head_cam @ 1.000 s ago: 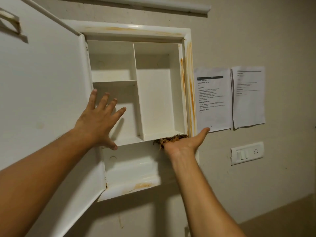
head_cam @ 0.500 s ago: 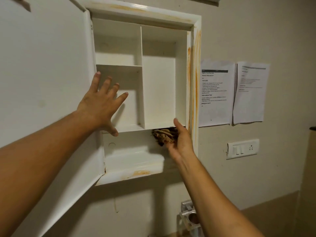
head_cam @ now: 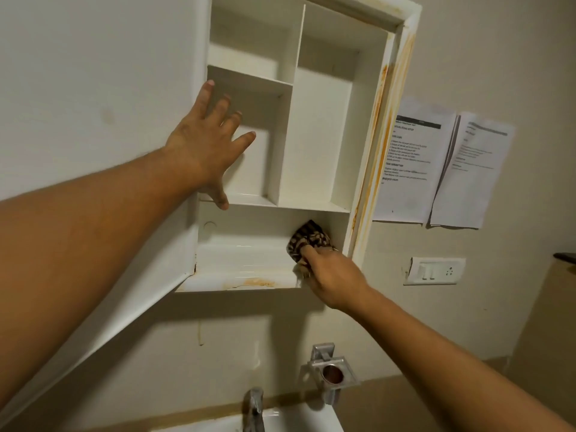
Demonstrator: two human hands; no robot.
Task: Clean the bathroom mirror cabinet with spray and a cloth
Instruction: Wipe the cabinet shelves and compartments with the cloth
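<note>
Room: beige bathroom wall carried a white mirror cabinet (head_cam: pixel 371 169), its door (head_cam: pixel 93 88) swung open to the left.
Nearest things: a white sink (head_cam: pixel 299 419) and a metal tap (head_cam: pixel 254 403) sat at the near edge, with a metal wall holder (head_cam: pixel 330 374) just above to the right.
Right hand: the right hand (head_cam: pixel 333 275) had its fingers clenched round a brown patterned cloth (head_cam: pixel 308 240).
Cloth: it was pressed into the far right corner of the bottom shelf (head_cam: pixel 246 257).
Left hand: the left hand (head_cam: pixel 205 145) lay flat over the cabinet's hinge side, fingers released and spread, thumb touching the middle shelf's front edge.
Spray: not in view.
Dirt: an orange stain (head_cam: pixel 258 282) marked the shelf's near lip, left of the cloth. Orange streaks ran down the right frame.
Step in hand: probably wiping the bottom shelf.
Doing it well: work the corner first. Then draw the cloth leftward along the shelf and out over the stained lip with firm pressure. The braced left hand should keep the door from swinging in.
Writing: two printed sheets (head_cam: pixel 408 163) hung on the wall to the right, above a switch plate (head_cam: pixel 434 271). Their bold headings were too blurred to read surely, and no brand showed.
</note>
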